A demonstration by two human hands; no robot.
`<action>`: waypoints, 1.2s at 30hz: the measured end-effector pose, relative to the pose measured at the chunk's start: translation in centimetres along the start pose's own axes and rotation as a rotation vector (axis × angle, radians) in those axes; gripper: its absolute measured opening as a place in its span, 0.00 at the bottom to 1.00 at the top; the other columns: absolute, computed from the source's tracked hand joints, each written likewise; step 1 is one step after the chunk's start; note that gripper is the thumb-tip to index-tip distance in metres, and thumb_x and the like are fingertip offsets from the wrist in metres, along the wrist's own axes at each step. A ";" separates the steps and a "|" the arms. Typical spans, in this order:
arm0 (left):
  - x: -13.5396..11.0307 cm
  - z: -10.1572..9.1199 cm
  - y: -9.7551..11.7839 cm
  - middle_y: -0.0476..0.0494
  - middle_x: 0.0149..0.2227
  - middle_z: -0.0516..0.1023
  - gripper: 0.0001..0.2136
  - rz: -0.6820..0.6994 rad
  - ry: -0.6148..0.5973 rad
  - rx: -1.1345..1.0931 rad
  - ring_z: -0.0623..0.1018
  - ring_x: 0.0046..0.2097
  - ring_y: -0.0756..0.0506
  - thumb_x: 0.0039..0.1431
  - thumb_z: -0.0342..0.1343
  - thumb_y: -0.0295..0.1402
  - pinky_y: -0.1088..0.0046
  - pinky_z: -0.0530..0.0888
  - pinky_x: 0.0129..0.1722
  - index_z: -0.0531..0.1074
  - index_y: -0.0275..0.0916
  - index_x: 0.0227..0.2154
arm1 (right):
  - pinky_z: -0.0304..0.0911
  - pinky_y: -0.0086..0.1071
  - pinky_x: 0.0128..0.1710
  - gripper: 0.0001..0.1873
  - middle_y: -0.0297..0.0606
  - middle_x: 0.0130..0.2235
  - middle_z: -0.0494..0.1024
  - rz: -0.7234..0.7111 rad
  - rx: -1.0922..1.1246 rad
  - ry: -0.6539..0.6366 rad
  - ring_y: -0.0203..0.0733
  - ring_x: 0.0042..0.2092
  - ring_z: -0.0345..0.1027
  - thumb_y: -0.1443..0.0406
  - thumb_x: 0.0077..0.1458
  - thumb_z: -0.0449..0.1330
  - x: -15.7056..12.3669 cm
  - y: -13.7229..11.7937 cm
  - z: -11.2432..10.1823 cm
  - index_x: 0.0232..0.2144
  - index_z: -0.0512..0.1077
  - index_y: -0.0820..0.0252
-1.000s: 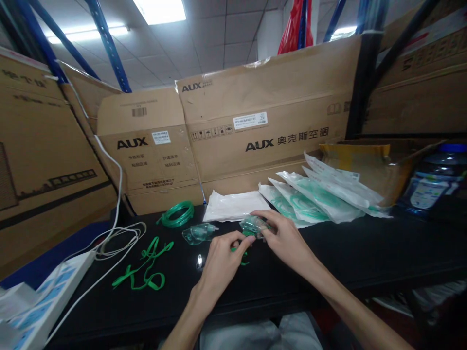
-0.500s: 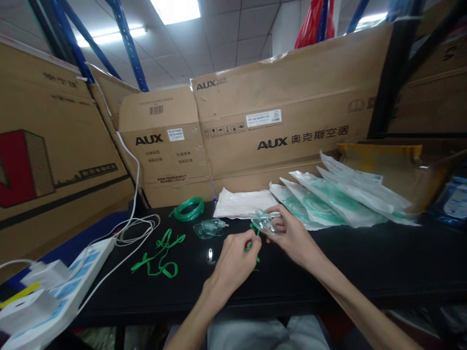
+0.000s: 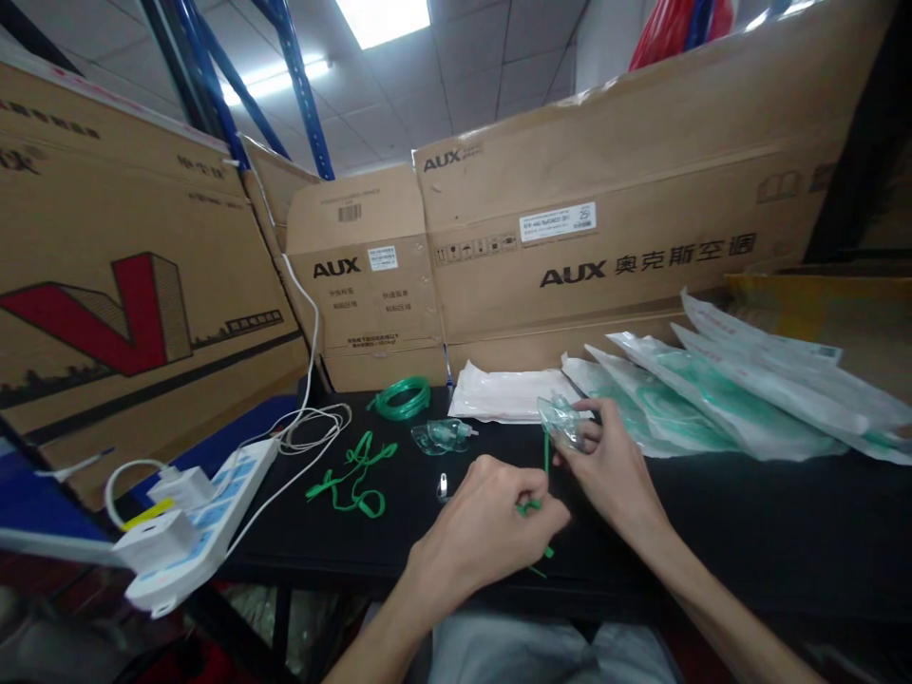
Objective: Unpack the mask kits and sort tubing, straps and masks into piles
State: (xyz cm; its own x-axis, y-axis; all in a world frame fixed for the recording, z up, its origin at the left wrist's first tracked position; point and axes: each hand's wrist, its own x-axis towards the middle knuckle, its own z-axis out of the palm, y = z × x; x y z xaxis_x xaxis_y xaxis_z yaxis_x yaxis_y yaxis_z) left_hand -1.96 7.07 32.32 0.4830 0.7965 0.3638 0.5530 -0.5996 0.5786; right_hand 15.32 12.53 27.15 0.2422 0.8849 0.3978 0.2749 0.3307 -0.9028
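My right hand is closed round a clear, pale green oxygen mask, held above the black table. A narrow green elastic strap runs taut from the mask down to my left hand, whose fingers pinch it. The strap's loose end shows below those fingers. Left of my hands a second clear mask piece lies on the table, with a small metal clip in front of it. Farther left are a tangled green strap and a coil of green tubing.
Several white packets with green contents fan out at the right, beside a flat white packet. A white power strip with plugs and a white cable occupies the left. Cardboard panels wall the back of the black table.
My left hand has drawn the strap down and away from the mask, so it is now stretched straight. The view has turned left, shifting everything rightward in the picture.
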 end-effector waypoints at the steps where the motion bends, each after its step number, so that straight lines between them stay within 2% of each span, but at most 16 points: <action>1: 0.0 -0.1 0.0 0.56 0.22 0.43 0.18 0.003 -0.014 -0.002 0.48 0.26 0.52 0.53 0.54 0.26 0.72 0.50 0.26 0.51 0.37 0.16 | 0.66 0.34 0.28 0.24 0.30 0.24 0.77 0.005 0.038 -0.011 0.46 0.27 0.77 0.55 0.49 0.65 0.0 0.0 0.1 0.44 0.59 0.52; 3: 0.1 -0.2 -0.1 0.56 0.23 0.43 0.18 -0.007 -0.019 0.009 0.48 0.26 0.52 0.53 0.54 0.26 0.72 0.50 0.26 0.50 0.37 0.16 | 0.66 0.33 0.26 0.27 0.29 0.23 0.77 0.023 0.161 -0.088 0.45 0.25 0.75 0.54 0.48 0.68 0.1 0.1 0.2 0.43 0.59 0.53; 5: 0.3 -0.4 -0.7 0.56 0.21 0.45 0.18 -0.052 0.006 0.052 0.49 0.26 0.52 0.55 0.54 0.27 0.72 0.51 0.27 0.53 0.37 0.15 | 0.64 0.31 0.24 0.29 0.28 0.22 0.76 0.045 0.302 -0.189 0.42 0.23 0.72 0.53 0.46 0.71 0.0 0.1 0.3 0.42 0.59 0.53; 7: 0.6 -0.6 -1.5 0.56 0.18 0.53 0.17 -0.117 0.042 0.106 0.55 0.24 0.52 0.59 0.55 0.34 0.73 0.53 0.27 0.63 0.38 0.16 | 0.63 0.29 0.23 0.30 0.27 0.23 0.76 0.069 0.390 -0.260 0.39 0.22 0.70 0.54 0.44 0.73 -0.1 0.0 0.5 0.41 0.59 0.53; 10: 1.0 -0.9 -2.7 0.51 0.22 0.71 0.19 -0.146 0.060 0.128 0.67 0.27 0.48 0.64 0.54 0.48 0.73 0.59 0.30 0.79 0.39 0.26 | 0.63 0.29 0.22 0.28 0.26 0.23 0.75 0.063 0.398 -0.292 0.38 0.22 0.69 0.54 0.47 0.72 -0.4 -0.3 0.5 0.41 0.61 0.54; 13: 1.2 -1.0 -3.2 0.49 0.26 0.78 0.23 -0.116 0.016 0.074 0.70 0.28 0.47 0.67 0.50 0.51 0.72 0.61 0.32 0.83 0.41 0.31 | 0.66 0.30 0.25 0.24 0.26 0.23 0.75 0.014 0.329 -0.279 0.38 0.23 0.71 0.56 0.50 0.70 -0.7 -0.7 0.5 0.43 0.64 0.55; 17: 1.6 -1.0 -3.6 0.52 0.26 0.78 0.20 -0.088 -0.002 0.006 0.67 0.27 0.49 0.69 0.49 0.46 0.73 0.60 0.30 0.84 0.41 0.36 | 0.73 0.33 0.34 0.27 0.31 0.29 0.80 0.060 0.412 -0.329 0.41 0.29 0.77 0.58 0.46 0.72 -0.7 -1.0 0.4 0.45 0.65 0.56; 21: 1.7 -1.0 -3.8 0.54 0.24 0.72 0.17 -0.049 0.036 0.022 0.66 0.27 0.50 0.69 0.49 0.39 0.74 0.59 0.30 0.81 0.38 0.32 | 0.75 0.35 0.36 0.27 0.31 0.28 0.80 0.058 0.457 -0.387 0.43 0.30 0.79 0.59 0.46 0.72 -0.6 -0.8 0.6 0.45 0.64 0.56; 23: 1.6 -0.8 -3.6 0.55 0.22 0.69 0.15 -0.052 0.043 0.022 0.65 0.26 0.51 0.68 0.49 0.35 0.75 0.58 0.30 0.78 0.38 0.29 | 0.74 0.35 0.35 0.25 0.30 0.28 0.79 0.007 0.398 -0.342 0.42 0.30 0.78 0.60 0.48 0.70 -0.7 -0.6 0.8 0.45 0.65 0.56; 26: 1.5 -0.5 -2.9 0.57 0.20 0.63 0.12 -0.069 0.028 -0.003 0.62 0.25 0.52 0.63 0.52 0.31 0.75 0.57 0.28 0.73 0.38 0.24 | 0.73 0.34 0.35 0.22 0.32 0.32 0.79 -0.068 0.257 -0.185 0.42 0.31 0.78 0.62 0.51 0.66 -0.9 -0.1 1.0 0.47 0.65 0.55; 28: 1.3 -0.8 -2.4 0.57 0.20 0.61 0.11 -0.071 0.043 0.013 0.61 0.25 0.52 0.61 0.52 0.30 0.75 0.57 0.28 0.71 0.38 0.23 | 0.73 0.35 0.35 0.22 0.33 0.32 0.79 -0.082 0.194 -0.134 0.43 0.31 0.79 0.61 0.52 0.65 -0.8 0.2 0.9 0.48 0.65 0.55; 31: 1.0 -2.9 -2.4 0.55 0.21 0.64 0.13 -0.094 0.171 0.094 0.64 0.27 0.51 0.63 0.50 0.33 0.74 0.59 0.30 0.70 0.38 0.22 | 0.74 0.37 0.35 0.22 0.35 0.32 0.79 -0.094 0.166 -0.137 0.45 0.31 0.79 0.58 0.53 0.65 -0.3 0.6 0.4 0.49 0.66 0.55; 36: -0.7 -9.6 -5.1 0.54 0.21 0.64 0.17 -0.240 0.495 0.272 0.65 0.26 0.49 0.65 0.49 0.42 0.74 0.60 0.29 0.68 0.40 0.23 | 0.75 0.39 0.35 0.24 0.36 0.31 0.79 -0.102 0.157 -0.163 0.46 0.31 0.79 0.54 0.54 0.66 0.3 0.9 0.0 0.48 0.66 0.56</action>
State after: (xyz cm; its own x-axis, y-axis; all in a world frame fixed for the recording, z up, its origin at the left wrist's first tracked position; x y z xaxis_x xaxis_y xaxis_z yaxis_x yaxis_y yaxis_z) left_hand -11.62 10.26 36.09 -0.0130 0.8145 0.5800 0.7923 -0.3455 0.5029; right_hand 15.67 13.05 26.43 0.0640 0.8814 0.4680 0.1390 0.4565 -0.8788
